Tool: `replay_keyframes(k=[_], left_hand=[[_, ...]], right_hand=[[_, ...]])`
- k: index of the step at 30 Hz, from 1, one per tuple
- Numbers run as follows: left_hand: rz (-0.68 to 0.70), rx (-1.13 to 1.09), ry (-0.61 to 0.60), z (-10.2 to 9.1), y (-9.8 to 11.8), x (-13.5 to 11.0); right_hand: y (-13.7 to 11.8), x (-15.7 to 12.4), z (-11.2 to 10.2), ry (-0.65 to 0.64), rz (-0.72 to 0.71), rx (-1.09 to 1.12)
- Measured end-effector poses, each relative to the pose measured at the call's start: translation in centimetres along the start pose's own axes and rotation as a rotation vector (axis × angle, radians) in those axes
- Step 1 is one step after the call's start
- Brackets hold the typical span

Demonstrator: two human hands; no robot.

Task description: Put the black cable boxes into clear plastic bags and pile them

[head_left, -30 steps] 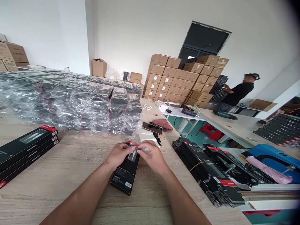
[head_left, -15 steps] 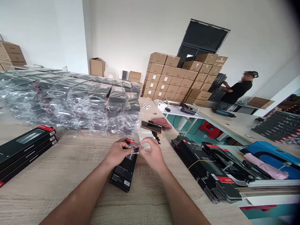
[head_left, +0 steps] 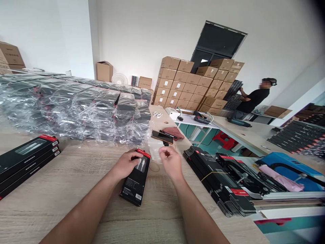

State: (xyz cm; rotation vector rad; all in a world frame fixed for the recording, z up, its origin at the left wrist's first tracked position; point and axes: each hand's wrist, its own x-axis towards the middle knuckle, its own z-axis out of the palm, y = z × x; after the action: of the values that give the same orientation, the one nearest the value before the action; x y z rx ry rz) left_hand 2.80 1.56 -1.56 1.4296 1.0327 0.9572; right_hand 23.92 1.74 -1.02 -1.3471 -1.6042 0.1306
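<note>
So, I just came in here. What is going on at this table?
A person's left hand holds a black retail box with a red top edge on the wooden table. The right hand is raised beside it, with nothing visible in it, near a clear plastic bag. Shrink-wrapped stacks of black boxes lie beyond, and a co-worker at the back handles dark racks.

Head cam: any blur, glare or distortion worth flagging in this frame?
Head view: strong wide-angle bend, so the white wall corner and stacked brown cardboard cartons lean; dark vignette in the top-right corner; bright glare on the clear plastic wrap; lighting soft and even, with no hard shadows.
</note>
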Motion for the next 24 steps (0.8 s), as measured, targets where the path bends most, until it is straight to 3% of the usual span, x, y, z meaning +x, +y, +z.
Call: replay_keyframes(k=[3,5,7,11,14,24], left_hand=[[-0.149,-0.289,-0.174,-1.0,0.7,-0.7],[-0.243,-0.402,-0.266,-1.4,1.0,-1.2],[-0.302,-0.461,-0.317,-1.3,1.0,-1.5],[-0.344,-0.511,-0.290,-0.5,0.6,-1.4],[-0.335,-0.515,-0.240,-0.1,0.5,-1.1],[-0.321,-0.342,-0.188,0.0,0.1,-0.9]], right_hand=[[1.5,0.8,-1.2,0.134,0.025,-0.019],[1.9,0.7,-1.1,0.092,0.014,-0.007],[1.7,0.3,-0.3,-0.027,-0.001,0.045],[0.9,-0.7,1.1,-0.305,-0.011,0.241],[0.7,-0.7,1.2,-0.421,0.035,0.336],[0.7,-0.6,1.2,-0.245,0.051,0.175]])
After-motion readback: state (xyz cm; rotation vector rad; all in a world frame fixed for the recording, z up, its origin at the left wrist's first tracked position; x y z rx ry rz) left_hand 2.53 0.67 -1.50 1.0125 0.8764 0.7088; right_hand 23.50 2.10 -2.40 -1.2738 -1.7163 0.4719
